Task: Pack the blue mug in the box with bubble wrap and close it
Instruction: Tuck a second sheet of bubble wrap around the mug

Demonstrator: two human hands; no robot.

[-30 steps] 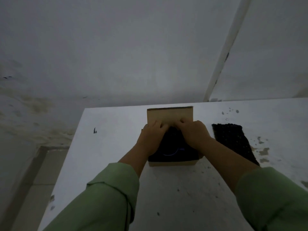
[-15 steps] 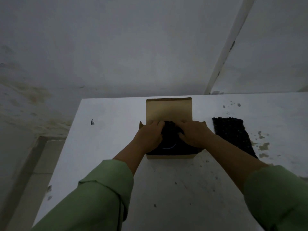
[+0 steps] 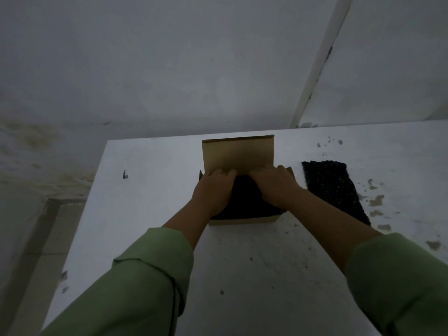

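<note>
One box, two dark bubble-wrap sheets, two hands' grips pressed flat inside.

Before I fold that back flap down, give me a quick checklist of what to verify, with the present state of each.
1. Box sits flat on the table: ok.
2. Back flap upright and free to fold: ok.
3. Dark bubble wrap covers the contents: ok.
4. Blue mug inside: cannot tell, hidden under the wrap.
5. Hands clear of the opening: not ok, left hand and right hand both press on the wrap.
6. Spare wrap sheet clear of the box: ok, it lies apart to the right.
</note>
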